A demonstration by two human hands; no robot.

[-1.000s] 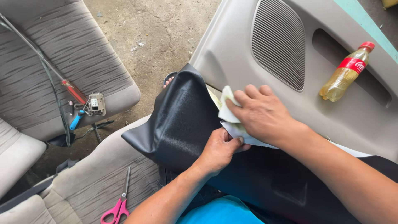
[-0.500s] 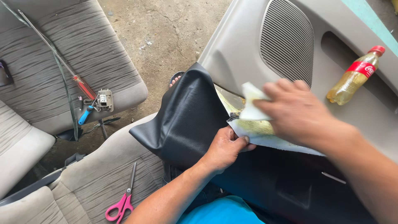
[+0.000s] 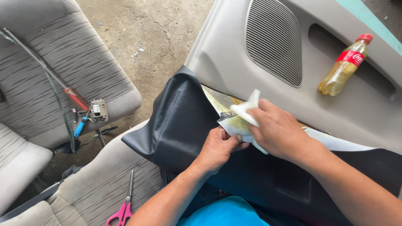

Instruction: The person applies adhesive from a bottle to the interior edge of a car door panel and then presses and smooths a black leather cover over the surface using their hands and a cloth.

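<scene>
A grey car door panel with a speaker grille lies across my lap. A black leatherette cover is peeled back from its lower part, showing a yellowish glue-stained strip. My left hand pinches the edge of the black cover and holds it folded away. My right hand is closed on a white cloth and presses it on the stained strip.
A plastic bottle of yellowish liquid with a red cap lies in the panel's recess. Pink-handled scissors rest on the grey seat cushion at lower left. Screwdrivers and a small connector lie on another seat. Concrete floor lies beyond.
My right hand has slid the cloth along the stained strip, first right, then back toward the left. My left hand keeps its grip on the cover.
</scene>
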